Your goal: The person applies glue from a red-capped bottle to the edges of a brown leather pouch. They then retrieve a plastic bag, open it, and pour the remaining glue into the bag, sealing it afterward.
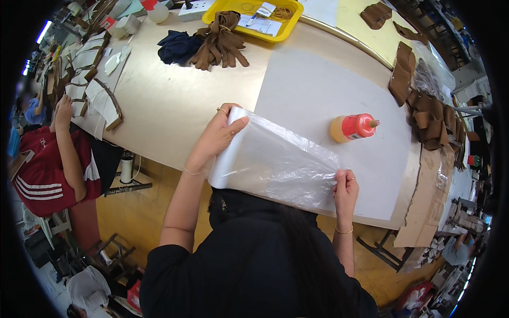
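A roll of clear plastic bags (225, 164) lies at the table's near edge, its unrolled film (286, 159) stretched to the right over my lap. My left hand (222, 132) is closed around the far end of the roll, thumb on top. The fingers of my right hand (345, 186) pinch the loose end of the film, which gathers into creases there. Beyond my right hand, a squeeze bottle (352, 128) with a red top and yellowish contents stands on a grey sheet (313, 90).
Navy and brown fabric strips (220, 45) lie beside a yellow tray (283, 33) at the back. Brown pieces (432, 119) are heaped at the right, near cardboard (427, 196). At the left, a person in a red top (53, 169) handles white and brown pieces (101, 103).
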A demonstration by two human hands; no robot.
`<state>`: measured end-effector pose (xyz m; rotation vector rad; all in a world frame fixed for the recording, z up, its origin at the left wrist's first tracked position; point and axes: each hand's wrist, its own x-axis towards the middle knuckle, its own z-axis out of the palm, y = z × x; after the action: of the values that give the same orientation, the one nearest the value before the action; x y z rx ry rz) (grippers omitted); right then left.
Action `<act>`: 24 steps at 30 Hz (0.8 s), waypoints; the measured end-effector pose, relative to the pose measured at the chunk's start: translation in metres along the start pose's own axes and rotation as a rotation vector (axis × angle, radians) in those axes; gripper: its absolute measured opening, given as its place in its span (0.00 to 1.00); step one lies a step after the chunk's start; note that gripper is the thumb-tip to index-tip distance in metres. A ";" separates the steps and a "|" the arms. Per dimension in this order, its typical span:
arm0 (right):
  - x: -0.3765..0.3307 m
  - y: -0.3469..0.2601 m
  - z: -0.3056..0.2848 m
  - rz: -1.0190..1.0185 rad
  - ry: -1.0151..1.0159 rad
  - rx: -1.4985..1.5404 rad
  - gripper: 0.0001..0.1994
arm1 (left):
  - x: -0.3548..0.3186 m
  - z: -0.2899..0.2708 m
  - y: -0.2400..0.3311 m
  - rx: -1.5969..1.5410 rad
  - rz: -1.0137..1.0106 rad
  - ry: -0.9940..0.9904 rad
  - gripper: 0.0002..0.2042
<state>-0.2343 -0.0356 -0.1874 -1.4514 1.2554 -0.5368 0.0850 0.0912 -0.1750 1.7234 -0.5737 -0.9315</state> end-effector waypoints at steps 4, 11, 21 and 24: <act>0.004 0.002 0.000 -0.104 0.076 0.080 0.14 | -0.016 0.012 0.011 -0.429 -0.167 -0.057 0.18; 0.010 -0.016 0.013 -0.037 0.214 0.461 0.09 | -0.025 0.022 0.006 -0.502 -0.151 -0.123 0.17; 0.018 -0.018 0.026 -0.007 0.079 0.323 0.10 | -0.045 0.024 0.001 -0.619 -0.068 0.011 0.17; 0.019 -0.021 0.031 -0.055 0.127 0.261 0.10 | -0.053 0.031 -0.006 -0.757 -0.080 0.083 0.17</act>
<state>-0.1927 -0.0429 -0.1836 -1.2505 1.1972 -0.8095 0.0290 0.1155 -0.1691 1.0935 -0.0641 -0.9648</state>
